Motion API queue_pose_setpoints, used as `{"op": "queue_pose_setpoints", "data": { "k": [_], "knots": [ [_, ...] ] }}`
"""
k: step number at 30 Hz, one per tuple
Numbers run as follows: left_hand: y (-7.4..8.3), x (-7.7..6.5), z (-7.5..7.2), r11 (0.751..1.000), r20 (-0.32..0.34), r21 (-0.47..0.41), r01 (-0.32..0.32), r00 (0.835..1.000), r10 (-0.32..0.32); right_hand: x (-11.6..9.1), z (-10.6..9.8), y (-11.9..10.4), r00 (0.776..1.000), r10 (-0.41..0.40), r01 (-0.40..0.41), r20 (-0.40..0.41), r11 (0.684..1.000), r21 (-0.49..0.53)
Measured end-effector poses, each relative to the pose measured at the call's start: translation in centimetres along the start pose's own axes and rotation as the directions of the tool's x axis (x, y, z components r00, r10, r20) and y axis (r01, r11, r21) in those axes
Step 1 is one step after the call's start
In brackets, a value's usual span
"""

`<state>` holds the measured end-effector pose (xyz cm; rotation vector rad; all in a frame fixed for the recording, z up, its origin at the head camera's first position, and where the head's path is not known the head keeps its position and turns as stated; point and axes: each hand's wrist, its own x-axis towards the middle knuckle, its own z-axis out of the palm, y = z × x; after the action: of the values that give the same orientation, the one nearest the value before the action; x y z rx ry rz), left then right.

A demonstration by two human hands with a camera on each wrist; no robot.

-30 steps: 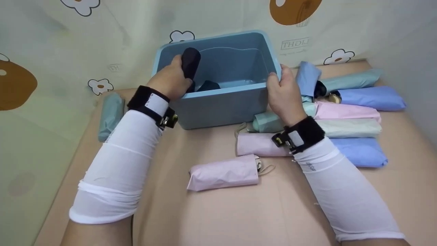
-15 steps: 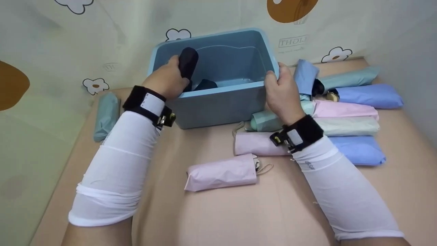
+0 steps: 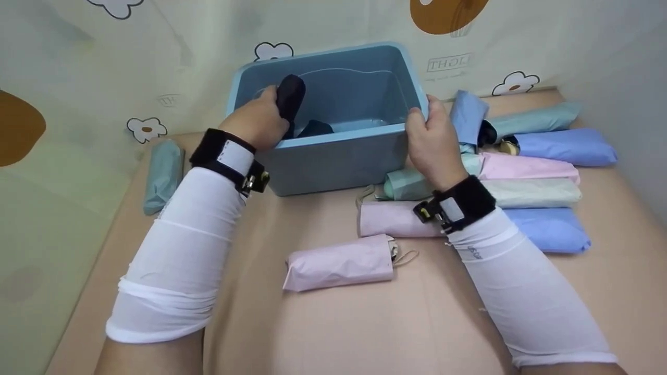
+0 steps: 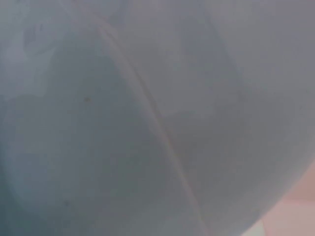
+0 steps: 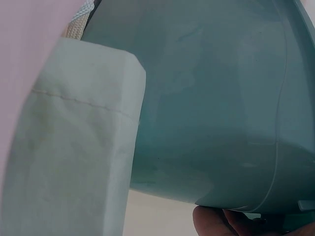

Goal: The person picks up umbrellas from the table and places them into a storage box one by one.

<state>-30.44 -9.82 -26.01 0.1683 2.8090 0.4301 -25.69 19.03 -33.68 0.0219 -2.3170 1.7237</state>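
A blue plastic bin point(image 3: 338, 161) stands at the back of the table. My left hand point(image 3: 258, 122) reaches over its near left rim and grips a black folded umbrella point(image 3: 291, 98), which leans upright inside; some fingers are hidden. Another dark item point(image 3: 315, 128) lies on the bin's floor, its kind unclear. With thumb and fingers, my right hand point(image 3: 432, 140) grips the bin's right rim; in the right wrist view, fingertips point(image 5: 211, 221) show beside the bin's wall point(image 5: 221, 98). The left wrist view holds little but a blurred bin wall point(image 4: 123, 147).
Several folded umbrellas in sleeves lie at the right, among them a blue one point(image 3: 550, 232), a pale green one point(image 3: 531, 192) and a pink one point(image 3: 531, 167). A light pink umbrella point(image 3: 341, 263) lies in front of the bin. One green umbrella point(image 3: 163, 177) lies at the left edge.
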Motion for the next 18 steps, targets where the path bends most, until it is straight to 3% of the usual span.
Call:
{"op": "queue_pose_setpoints", "data": {
  "k": [18],
  "knots": [
    [0.24, 0.27, 0.00, 0.999, 0.025, 0.046, 0.003, 1.000, -0.004, -0.01, 0.01, -0.03, 1.000, 0.022, -0.022, -0.002, 1.000, -0.010]
  ]
}}
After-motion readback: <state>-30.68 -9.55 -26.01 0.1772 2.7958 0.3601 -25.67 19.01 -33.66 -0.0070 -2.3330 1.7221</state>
